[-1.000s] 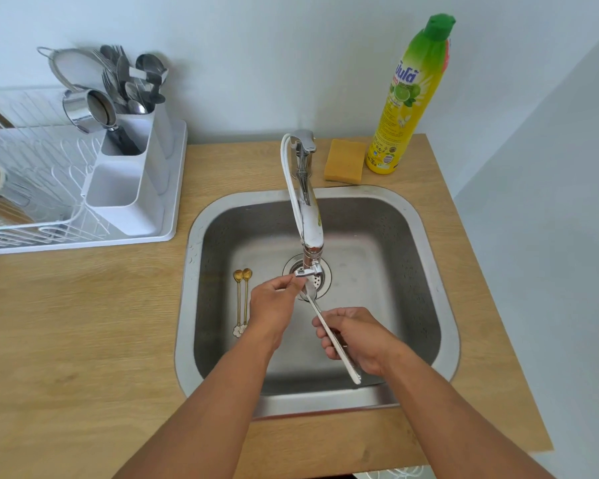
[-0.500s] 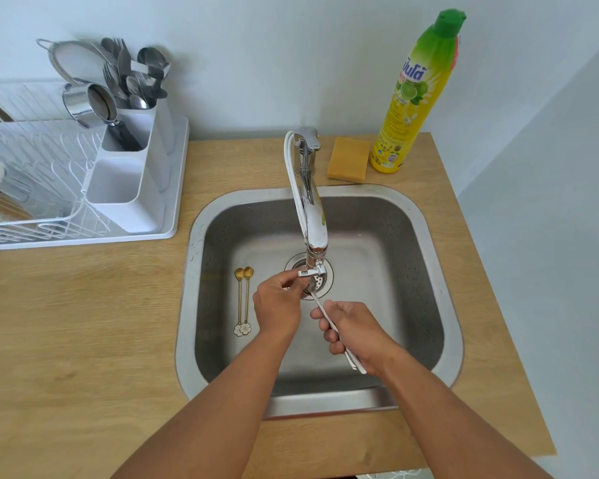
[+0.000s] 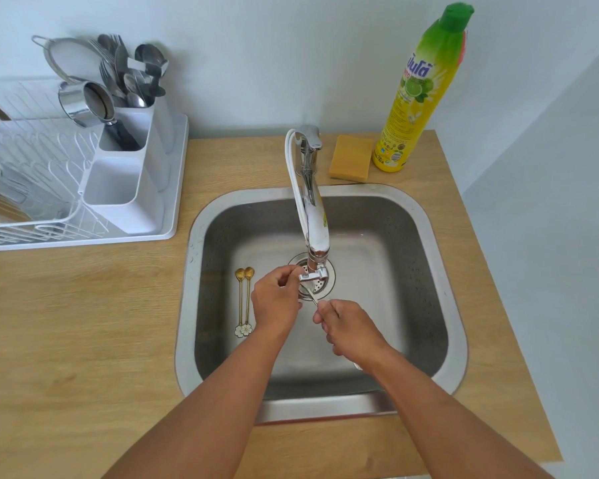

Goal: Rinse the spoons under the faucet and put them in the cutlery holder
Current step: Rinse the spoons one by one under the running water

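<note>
My right hand (image 3: 350, 328) grips a long silver spoon (image 3: 312, 299) by its handle, its bowl end under the chrome faucet (image 3: 313, 216) spout over the drain. My left hand (image 3: 277, 300) is curled beside the spout, its fingertips at the spoon's bowl; the bowl itself is mostly hidden. Two gold spoons (image 3: 243, 299) with flower ends lie side by side on the floor of the steel sink (image 3: 440, 278), left of my left hand. The white cutlery holder (image 3: 132, 174) stands in the dish rack at the back left, its rear compartment full of cutlery.
A white dish rack (image 3: 32, 188) on a tray fills the left counter, with a strainer and a metal cup by the holder. A yellow sponge (image 3: 350, 162) and a tall dish soap bottle (image 3: 419, 95) stand behind the sink at the right.
My right hand has slid up the spoon's handle toward the spout, so less handle shows between my hands. My left hand stays at the spoon's bowl under the faucet.
</note>
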Available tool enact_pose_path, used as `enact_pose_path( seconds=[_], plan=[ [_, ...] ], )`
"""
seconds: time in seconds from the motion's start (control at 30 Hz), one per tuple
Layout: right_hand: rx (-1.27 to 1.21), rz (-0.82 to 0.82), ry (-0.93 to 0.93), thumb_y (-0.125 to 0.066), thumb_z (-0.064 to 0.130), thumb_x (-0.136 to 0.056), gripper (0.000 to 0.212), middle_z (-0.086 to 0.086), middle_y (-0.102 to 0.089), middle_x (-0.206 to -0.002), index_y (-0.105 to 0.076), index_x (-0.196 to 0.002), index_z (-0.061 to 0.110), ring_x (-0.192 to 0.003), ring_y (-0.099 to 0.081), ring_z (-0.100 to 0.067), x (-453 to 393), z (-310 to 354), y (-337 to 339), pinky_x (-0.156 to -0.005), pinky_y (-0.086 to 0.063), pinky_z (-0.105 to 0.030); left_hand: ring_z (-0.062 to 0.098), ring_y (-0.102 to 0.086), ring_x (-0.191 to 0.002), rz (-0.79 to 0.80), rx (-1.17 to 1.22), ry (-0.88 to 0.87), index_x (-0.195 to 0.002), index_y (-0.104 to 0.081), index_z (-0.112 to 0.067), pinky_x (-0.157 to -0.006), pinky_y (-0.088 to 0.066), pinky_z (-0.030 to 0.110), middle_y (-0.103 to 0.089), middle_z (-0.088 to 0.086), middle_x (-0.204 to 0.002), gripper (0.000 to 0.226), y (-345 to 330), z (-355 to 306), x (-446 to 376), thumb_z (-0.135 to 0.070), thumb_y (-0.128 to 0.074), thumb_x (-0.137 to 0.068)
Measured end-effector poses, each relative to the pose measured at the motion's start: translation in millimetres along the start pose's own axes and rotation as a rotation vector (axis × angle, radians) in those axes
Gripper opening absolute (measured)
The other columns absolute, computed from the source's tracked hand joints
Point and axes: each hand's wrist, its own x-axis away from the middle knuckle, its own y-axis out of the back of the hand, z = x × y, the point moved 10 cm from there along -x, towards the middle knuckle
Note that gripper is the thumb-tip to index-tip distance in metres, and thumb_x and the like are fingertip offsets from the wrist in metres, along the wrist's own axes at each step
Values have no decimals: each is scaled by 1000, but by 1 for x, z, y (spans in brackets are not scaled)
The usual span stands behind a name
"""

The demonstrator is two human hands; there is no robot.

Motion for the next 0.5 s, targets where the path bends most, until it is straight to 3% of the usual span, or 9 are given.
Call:
enact_pose_path(
  seconds=[0.07,0.13,0.2,0.33,0.5],
  plan=[
    [30,-28,18,-49,42,-106,38,9,-50,-57,-68,-83,18,-44,-40,-6,-1,1,5,-43,-35,-23,16,-77,-73,-1,-11,13,-94,-77,-36,-61,-61,34,-81,-7,-90,15,7,5,-5,-32,-65,-101],
    [31,-44,24,-50,38,-106,36,10,-50,-57,-68,-82,19,-44,-41,-6,-2,3,8,-44,-35,-23,20,-72,-82,-125,-265,25,-106,-79,-31,-72,-53,33,-80,-1,-104,20,34,13,-16,-40,-61,-102],
    [-10,-58,25,-48,35,-107,36,11,-49,-54,-67,-82,18,-43,-39,-6,-4,6,8,-44,-34,-24,26,-65,-90,-232,-509,102,-121,-76,-27,-77,-47,32,-75,7,-116,25,63,29,-24,-34,-59,-103],
    [-181,-78,-6,-44,27,-108,33,7,-46,-59,-66,-87,14,-44,-35,-8,-8,11,3,-41,-30,-22,33,-66,-95,-152,-742,117,-122,-71,-20,-73,-51,38,-67,13,-117,24,70,47,-37,-22,-58,-103],
    [-306,-46,-36,-40,16,-106,27,1,-44,-67,-63,-92,13,-48,-34,-9,-13,28,-10,-42,-29,-22,37,-66,-102,-107,-819,78,-124,-68,-16,-78,-50,40,-61,13,-126,25,58,42,-43,-23,-61,-101]
  ],
)
